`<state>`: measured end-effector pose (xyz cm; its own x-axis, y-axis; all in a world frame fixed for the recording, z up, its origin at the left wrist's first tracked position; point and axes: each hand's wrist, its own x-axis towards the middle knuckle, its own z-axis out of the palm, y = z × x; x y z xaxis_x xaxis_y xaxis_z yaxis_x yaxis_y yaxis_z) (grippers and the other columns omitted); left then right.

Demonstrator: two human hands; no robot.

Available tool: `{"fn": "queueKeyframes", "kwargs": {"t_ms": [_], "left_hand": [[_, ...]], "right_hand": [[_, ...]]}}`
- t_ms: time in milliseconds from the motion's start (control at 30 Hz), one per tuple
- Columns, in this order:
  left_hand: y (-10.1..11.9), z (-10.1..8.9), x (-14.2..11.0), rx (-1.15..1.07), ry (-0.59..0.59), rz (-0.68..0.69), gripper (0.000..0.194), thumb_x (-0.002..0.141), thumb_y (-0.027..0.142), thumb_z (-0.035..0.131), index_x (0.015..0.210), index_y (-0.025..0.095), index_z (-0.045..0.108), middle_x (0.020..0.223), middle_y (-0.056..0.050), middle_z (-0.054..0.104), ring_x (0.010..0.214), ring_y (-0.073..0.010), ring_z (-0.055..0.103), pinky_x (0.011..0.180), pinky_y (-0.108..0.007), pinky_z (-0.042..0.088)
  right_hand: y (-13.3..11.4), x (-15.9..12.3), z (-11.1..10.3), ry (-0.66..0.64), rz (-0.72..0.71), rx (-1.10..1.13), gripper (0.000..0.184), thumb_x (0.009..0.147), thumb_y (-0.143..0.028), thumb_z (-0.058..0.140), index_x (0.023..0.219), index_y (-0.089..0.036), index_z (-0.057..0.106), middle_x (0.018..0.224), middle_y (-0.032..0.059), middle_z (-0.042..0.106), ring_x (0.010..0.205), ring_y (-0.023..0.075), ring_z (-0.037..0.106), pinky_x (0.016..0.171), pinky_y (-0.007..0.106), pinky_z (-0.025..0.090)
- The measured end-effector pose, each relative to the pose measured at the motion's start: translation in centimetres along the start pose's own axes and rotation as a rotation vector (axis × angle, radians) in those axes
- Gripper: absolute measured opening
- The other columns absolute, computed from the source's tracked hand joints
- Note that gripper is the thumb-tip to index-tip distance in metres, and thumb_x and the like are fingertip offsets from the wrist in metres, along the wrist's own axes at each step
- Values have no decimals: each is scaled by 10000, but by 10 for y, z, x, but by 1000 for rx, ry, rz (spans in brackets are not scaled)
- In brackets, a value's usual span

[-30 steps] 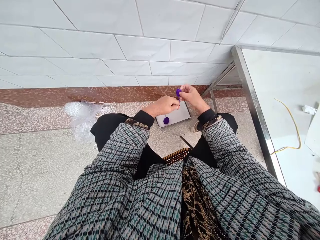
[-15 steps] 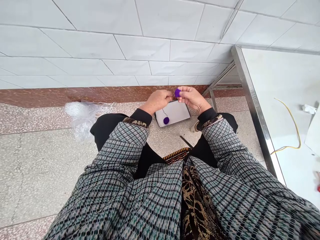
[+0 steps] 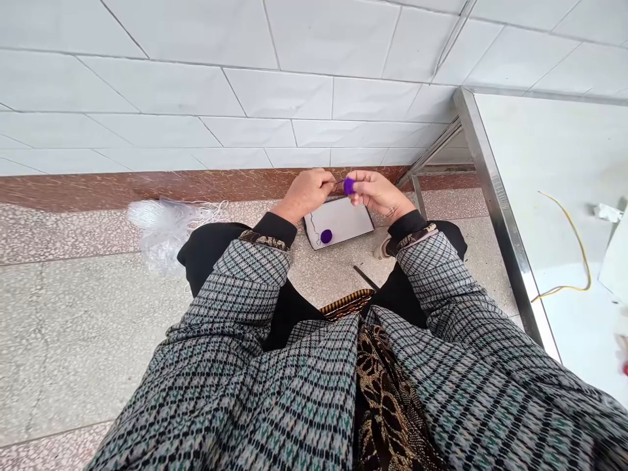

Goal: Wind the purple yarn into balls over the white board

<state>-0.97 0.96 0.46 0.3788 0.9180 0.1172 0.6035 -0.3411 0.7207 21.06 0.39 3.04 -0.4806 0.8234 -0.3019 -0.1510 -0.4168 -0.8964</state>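
Observation:
My right hand (image 3: 373, 191) is closed on a small purple bundle of wound yarn (image 3: 348, 186), pinched between thumb and fingers. Just left of it, my left hand (image 3: 310, 191) is closed on a thin dark strand of yarn (image 3: 338, 182) that runs across to the bundle. Below both hands a white, dark-edged shallow box or board (image 3: 346, 226) lies on the floor. On its surface rests a round purple yarn ball (image 3: 326, 236), with a loose strand trailing up from it toward my left hand. My fingers hide part of the bundle.
Clear plastic bags with white string (image 3: 164, 229) lie on the floor to the left. A metal-framed white table (image 3: 549, 150) stands at the right, with a yellow cord (image 3: 581, 245) on it. A tiled wall (image 3: 275, 98) rises ahead. A dark stick-like piece (image 3: 366, 277) lies between my legs.
My left hand has shifted slightly left and up. The purple bundle has turned and dropped a little in my right hand. The loose strand now lies farther left on the white surface.

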Motion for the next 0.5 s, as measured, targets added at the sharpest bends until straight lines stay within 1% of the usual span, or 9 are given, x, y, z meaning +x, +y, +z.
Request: {"fn": "queueKeyframes", "kwargs": {"t_ms": [33,100,167,233,300,367,433,500], "left_hand": [[1,3,-1,-13,-53,5,217,930,261,593,848,178,776,922,-85,787,876,-243,698,882,-371,534],[6,10,-3,-55,-202,59,209,917,271,601,821,188,766,868,-59,776,823,-221,687,837,-346,519],[11,14,-5,-86,-336,145,200,910,269,609,797,197,758,828,-38,764,775,-197,675,803,-324,504],[16,14,-6,-92,-399,212,196,909,261,618,774,205,747,802,-27,750,742,-180,659,777,-310,493],[18,10,-7,-93,-398,242,202,915,250,622,755,207,738,808,-29,748,743,-176,660,778,-307,500],[19,5,-7,-96,-347,241,208,925,239,617,771,204,752,850,-43,763,780,-185,683,814,-318,524],[18,-2,-7,-86,-236,207,216,937,236,607,815,197,781,903,-63,781,835,-208,707,865,-342,548],[15,-6,-5,-66,-103,147,231,944,233,595,851,188,801,947,-84,798,893,-234,726,910,-367,559]], "right_hand": [[-1,1,-1,40,-45,78,255,861,-91,900,928,-169,667,686,-67,684,580,64,629,590,147,586],[-2,3,-2,139,-88,157,323,867,-142,954,916,-189,637,697,-72,672,622,63,655,626,133,598],[-1,6,-1,234,-70,142,343,878,-139,964,903,-196,626,700,-68,669,632,64,667,645,131,608],[2,9,-1,295,-42,70,311,899,-92,925,887,-190,630,692,-62,671,609,64,663,638,134,608],[5,11,-1,321,-32,-31,292,905,-20,866,857,-182,627,679,-58,675,579,60,649,620,134,597],[7,11,-1,311,-7,-160,307,886,47,817,817,-179,620,651,-57,673,548,62,634,585,135,574],[8,10,-2,233,63,-303,315,847,101,788,791,-171,641,645,-45,687,535,72,635,550,144,558],[8,7,-2,89,142,-399,302,810,127,776,791,-160,684,671,-32,717,545,80,649,541,155,561]]}}
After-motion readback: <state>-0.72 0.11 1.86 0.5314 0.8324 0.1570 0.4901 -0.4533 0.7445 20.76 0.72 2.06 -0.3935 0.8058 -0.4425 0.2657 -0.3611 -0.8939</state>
